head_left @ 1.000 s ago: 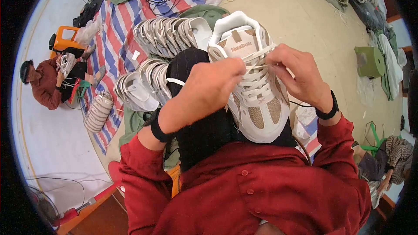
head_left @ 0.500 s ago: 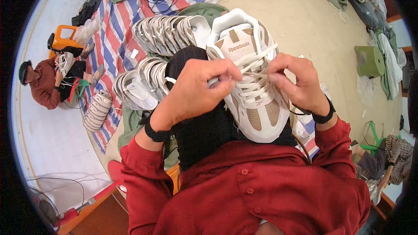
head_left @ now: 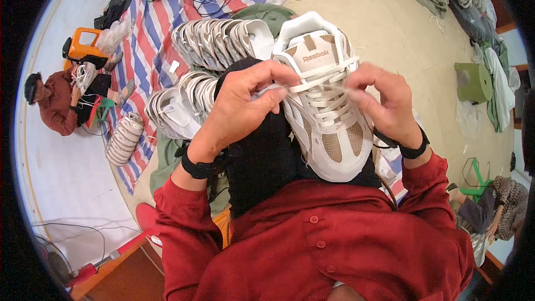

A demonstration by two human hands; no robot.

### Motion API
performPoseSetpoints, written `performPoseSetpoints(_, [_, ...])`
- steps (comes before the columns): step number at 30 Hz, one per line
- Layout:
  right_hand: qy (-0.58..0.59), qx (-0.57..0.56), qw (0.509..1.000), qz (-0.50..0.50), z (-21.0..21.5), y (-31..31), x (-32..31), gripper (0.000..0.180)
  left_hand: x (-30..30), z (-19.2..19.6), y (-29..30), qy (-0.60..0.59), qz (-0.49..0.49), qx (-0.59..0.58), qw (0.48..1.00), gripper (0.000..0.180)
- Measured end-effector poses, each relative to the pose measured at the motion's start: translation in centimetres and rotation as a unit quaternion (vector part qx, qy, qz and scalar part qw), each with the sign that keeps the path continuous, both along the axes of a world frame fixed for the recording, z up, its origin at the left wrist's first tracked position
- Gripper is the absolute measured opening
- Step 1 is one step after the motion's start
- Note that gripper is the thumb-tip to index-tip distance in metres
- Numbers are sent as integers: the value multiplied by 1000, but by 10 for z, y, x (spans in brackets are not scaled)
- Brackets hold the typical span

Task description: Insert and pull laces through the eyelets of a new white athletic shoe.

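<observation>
A white and tan sneaker [head_left: 338, 153] rests across my lap, toe toward me and collar away. Cream shoelace [head_left: 329, 106] zigzags up its front, and a strand crosses below the tongue. At the shoe's left side, my left hand [head_left: 237, 100] is closed in a pinch on the lace. My right hand [head_left: 385, 100], slightly blurred at the fingertips, pinches the lace at the right side of the eyelets. Dark bands circle both wrists.
Nested rows of shoe uppers [head_left: 214, 43] lie left of the shoe on a striped sheet [head_left: 159, 28]. A person [head_left: 58, 103] sits at far left holding laces, near a striped bundle [head_left: 125, 139]. A green stool [head_left: 473, 82] stands right. Another person's arm [head_left: 495, 223] shows at lower right.
My left hand has shifted left and slightly up, drawing the lace away from the eyelets. My right hand has moved only a little; the shoe shifts slightly right.
</observation>
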State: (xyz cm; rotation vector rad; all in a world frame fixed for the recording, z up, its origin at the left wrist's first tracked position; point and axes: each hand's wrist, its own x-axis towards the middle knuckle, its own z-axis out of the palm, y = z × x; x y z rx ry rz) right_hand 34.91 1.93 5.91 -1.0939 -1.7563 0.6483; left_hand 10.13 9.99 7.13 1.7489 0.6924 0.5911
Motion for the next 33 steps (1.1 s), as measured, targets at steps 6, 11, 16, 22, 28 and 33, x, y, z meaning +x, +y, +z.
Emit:
performPoseSetpoints(6, [120, -98, 977, -143, -15, 10, 26, 16, -6, 7, -1, 60, 47, 4, 997, 24])
performPoseSetpoints(11, [51, -72, 990, -109, -23, 13, 24, 17, -16, -13, 1, 81, 45, 165, 982, 26])
performPoseSetpoints(16, [-48, -58, 991, -107, -24, 18, 21, 14, -24, -7, 8, 166, 42, 233, 957, 28])
performPoseSetpoints(22, [-43, -42, 994, -90, -28, 22, 25, 9, -18, -4, 6, 128, 81, 391, 908, 31])
performPoseSetpoints(28, [17, -85, 991, -105, -18, 18, 23, 3, 12, 1, -14, 55, 57, 392, 917, 29])
performPoseSetpoints(33, [88, -133, 984, -74, -6, 21, 23, 3, 12, 0, -8, 79, -13, 254, 964, 17])
